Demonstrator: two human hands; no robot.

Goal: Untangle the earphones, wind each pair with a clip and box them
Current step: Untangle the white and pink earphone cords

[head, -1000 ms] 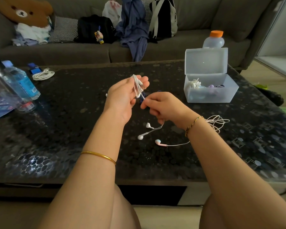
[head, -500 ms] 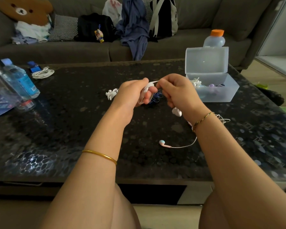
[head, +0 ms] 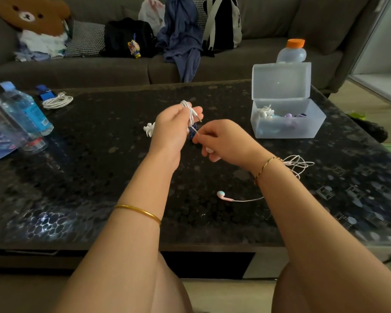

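From the head view, the left hand (head: 172,129) grips the coiled white earphones (head: 188,109) while the right hand (head: 224,141), just beside it, pinches their loose cable, and a slipped pinch could let the coil spring apart before clipping.

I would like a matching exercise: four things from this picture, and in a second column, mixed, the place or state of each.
1. wound white earphones
2. pink earbud
3. clear box
4. coiled white cable

A. open, with earphones inside
B. at the table's far left corner
C. gripped by the left hand
D. lying loose, nearest the person

Pairs: 1-C, 2-D, 3-A, 4-B
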